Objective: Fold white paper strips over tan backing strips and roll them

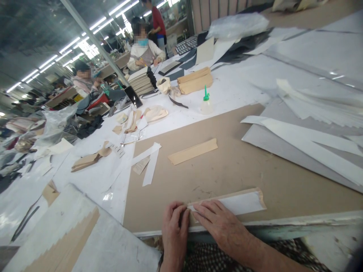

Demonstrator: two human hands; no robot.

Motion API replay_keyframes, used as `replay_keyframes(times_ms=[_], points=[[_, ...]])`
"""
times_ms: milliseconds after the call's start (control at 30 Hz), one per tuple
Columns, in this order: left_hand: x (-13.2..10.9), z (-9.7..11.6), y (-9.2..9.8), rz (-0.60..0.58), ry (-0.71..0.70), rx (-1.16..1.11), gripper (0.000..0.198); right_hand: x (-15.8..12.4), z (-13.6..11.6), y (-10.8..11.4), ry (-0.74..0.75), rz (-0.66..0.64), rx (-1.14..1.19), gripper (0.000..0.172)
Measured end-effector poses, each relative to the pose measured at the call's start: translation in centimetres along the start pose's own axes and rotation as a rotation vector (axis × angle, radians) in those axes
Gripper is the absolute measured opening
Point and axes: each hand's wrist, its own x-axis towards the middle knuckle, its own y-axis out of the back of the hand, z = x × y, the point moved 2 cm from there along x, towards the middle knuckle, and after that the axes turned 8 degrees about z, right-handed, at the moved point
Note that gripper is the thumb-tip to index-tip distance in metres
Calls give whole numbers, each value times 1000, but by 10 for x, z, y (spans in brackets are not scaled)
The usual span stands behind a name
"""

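A long tan strip with a white lining (241, 201) lies on the brown board (227, 170) near the front edge of the table. My left hand (175, 223) has its fingers curled and pinches the left end of the strip. Beside it, my right hand (219, 223) lies flat on the same end and presses it down with the fingers stretched out. A second tan strip (193, 151) lies loose further back on the board, untouched.
White paper strips (151, 166) lie at the board's left; a glue bottle with a green nozzle (206, 104) stands behind it. Stacks of tan pieces (195, 80), grey and white sheets (306, 139) at right. Other people sit working at the far left.
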Motion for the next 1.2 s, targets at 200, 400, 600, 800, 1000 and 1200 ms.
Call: replay_keyframes(times_ms=[200, 400, 600, 800, 1000, 1200], points=[[1, -2, 0, -21, -55, 14, 14, -2, 1, -2, -4, 16, 2, 40], [3, 1, 2, -39, -147, 77, 17, -1, 1, 0, -8, 23, -13, 38], [2, 11, 4, -96, -329, 306, 21, -1, 2, -3, -2, 35, -7, 39], [3, 17, 3, -162, -383, 429, 27, -1, 2, -1, -24, 5, 13, 41], [6, 3, 10, -82, -64, 45, 13, -1, 1, 1, -29, -9, 15, 43], [-2, 4, 9, -68, -137, 9, 16, 0, 0, 3, -31, -28, 17, 47]])
